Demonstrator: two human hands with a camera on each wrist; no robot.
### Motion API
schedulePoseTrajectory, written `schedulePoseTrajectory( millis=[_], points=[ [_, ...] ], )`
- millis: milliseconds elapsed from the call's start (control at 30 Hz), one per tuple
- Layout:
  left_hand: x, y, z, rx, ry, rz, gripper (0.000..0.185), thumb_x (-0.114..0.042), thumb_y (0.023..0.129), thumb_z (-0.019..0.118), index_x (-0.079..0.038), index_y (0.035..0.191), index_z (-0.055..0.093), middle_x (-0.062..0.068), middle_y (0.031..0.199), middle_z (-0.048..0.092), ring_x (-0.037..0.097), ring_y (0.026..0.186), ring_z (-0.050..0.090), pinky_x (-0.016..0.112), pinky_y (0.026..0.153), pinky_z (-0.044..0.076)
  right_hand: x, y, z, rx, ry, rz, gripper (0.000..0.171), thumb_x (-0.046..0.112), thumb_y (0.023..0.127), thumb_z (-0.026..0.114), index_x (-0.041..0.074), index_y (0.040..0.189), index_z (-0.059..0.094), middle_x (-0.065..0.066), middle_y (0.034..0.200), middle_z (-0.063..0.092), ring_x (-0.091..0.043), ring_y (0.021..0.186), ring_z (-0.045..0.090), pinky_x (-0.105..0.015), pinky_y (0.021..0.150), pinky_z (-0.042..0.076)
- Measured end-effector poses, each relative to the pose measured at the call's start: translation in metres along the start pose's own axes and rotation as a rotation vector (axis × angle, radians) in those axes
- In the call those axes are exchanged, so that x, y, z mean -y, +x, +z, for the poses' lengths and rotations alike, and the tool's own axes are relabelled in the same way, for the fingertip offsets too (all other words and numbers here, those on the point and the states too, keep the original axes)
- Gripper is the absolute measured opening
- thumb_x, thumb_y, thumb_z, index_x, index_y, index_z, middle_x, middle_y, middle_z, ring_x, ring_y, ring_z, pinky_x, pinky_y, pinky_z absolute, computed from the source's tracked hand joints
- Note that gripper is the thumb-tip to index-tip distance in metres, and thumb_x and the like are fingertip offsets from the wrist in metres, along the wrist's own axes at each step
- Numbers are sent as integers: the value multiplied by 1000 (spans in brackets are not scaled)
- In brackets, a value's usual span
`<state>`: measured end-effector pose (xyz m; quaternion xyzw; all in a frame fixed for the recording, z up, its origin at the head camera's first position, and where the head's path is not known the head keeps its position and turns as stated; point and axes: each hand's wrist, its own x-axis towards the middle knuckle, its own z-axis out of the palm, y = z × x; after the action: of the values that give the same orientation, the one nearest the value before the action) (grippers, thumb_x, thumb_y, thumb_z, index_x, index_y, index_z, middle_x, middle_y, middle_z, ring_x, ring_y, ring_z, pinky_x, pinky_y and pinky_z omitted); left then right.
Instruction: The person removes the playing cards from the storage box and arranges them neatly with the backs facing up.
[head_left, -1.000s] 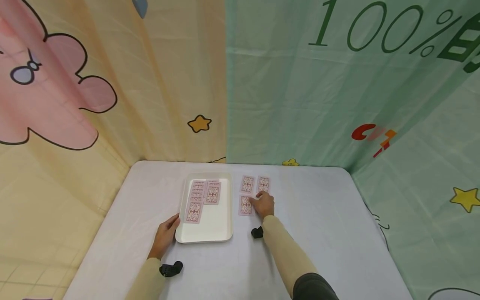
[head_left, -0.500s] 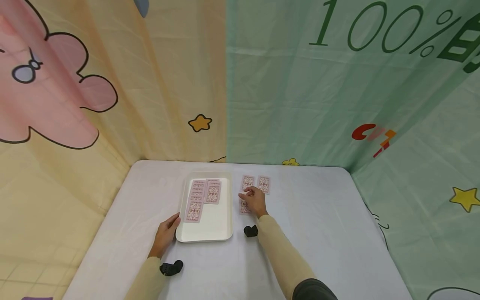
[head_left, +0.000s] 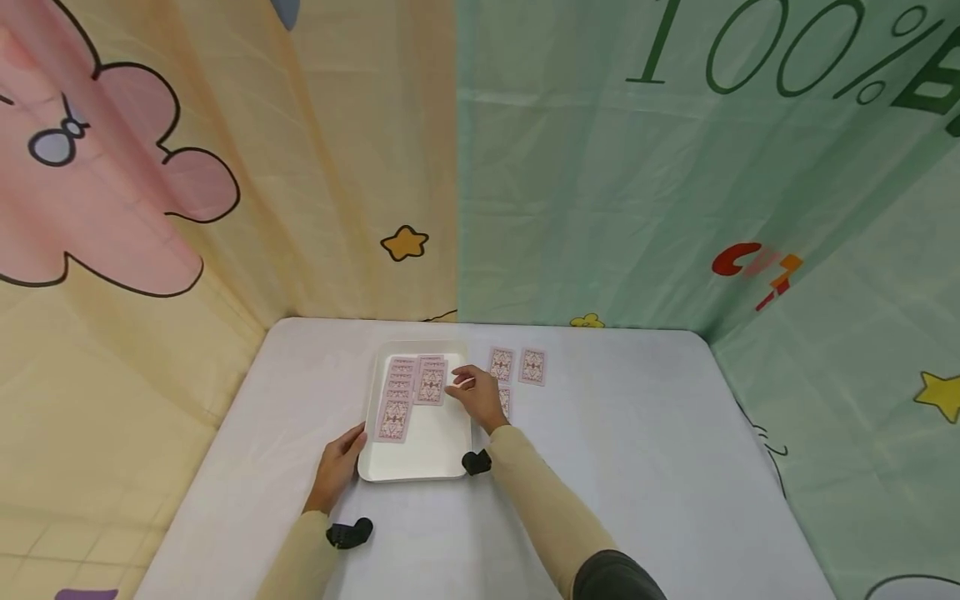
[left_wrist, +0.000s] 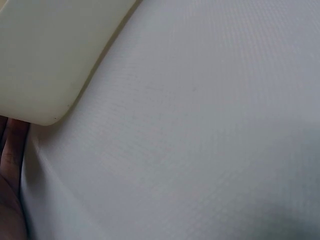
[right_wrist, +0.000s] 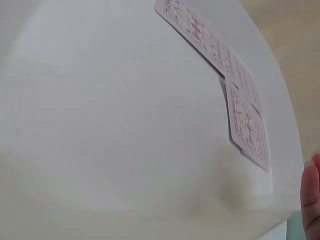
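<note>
Nearest to the person, the left hand (head_left: 336, 468) rested against the near left corner of the white tray (head_left: 415, 461), its fingers laid on the rim and, as far as the head view showed, steadying the tray rather than gripping it. The left wrist view showed only that corner and bare cloth.

A little farther, the right hand (head_left: 475, 397) was over the right edge of the tray. Its fingers (head_left: 462, 383) looked pinched together, perhaps on a card, but the card itself was too small to see, so I cannot tell for sure. The step in hand seemed to be the moving of cards, one at a time, from the bench into the tray. The next move would call for laying a card flat beside the two overlapping columns of cards (head_left: 410, 392) in the far half of the tray, without disturbing them.

Just right of the tray, one card (head_left: 505, 402) lay partly hidden behind the right hand, and beyond it two more cards (head_left: 517, 365) lay side by side, all face down.

The bench (head_left: 637, 450) was covered with a pale grey cloth. Behind it hung printed curtains: a yellow one (head_left: 315, 167) with a pink cartoon shape and a star on the left, and a green one (head_left: 637, 183) with large dark figures on the right.
</note>
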<state>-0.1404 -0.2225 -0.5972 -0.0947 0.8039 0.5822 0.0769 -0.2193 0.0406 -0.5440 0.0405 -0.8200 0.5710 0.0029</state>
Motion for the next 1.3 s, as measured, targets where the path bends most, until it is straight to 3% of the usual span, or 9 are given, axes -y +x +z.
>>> schedulePoseTrajectory(
  millis=[467,767,900,1033,1300],
  points=[
    [1,-1,0,-7,-18,8,45,-19,103,48,6,140,45,25,145,41,38,138,32,49,112,30,10,0,52,78,-104,-19,39,3,74,82,-3,109,66,-13,98,65,-7,71,49,-18,60,44],
    [2,0,-1,-15,-28,30,45,-20,102,50,6,138,47,26,142,44,39,136,35,50,111,31,13,5,72,136,-198,2,47,7,69,86,-2,111,66,-10,99,65,-13,79,54,-24,75,48],
    [1,-1,0,-8,-41,20,44,-18,102,49,6,138,47,25,143,44,37,137,35,49,111,31,14,9,81,182,-281,59,55,12,68,88,1,116,65,-7,102,64,-17,91,57,-29,88,48],
    [-1,-3,0,-12,-34,24,44,-19,102,50,6,137,48,25,142,45,38,135,37,50,110,33,13,11,87,224,-292,121,59,13,67,89,2,119,63,-5,105,62,-20,98,57,-33,97,46],
    [-1,-3,-1,-20,-46,40,44,-18,101,52,7,136,49,26,140,47,39,134,39,50,110,33,12,11,96,248,-322,140,62,11,66,89,1,120,61,-5,110,59,-20,99,54,-34,99,45]
  ],
)
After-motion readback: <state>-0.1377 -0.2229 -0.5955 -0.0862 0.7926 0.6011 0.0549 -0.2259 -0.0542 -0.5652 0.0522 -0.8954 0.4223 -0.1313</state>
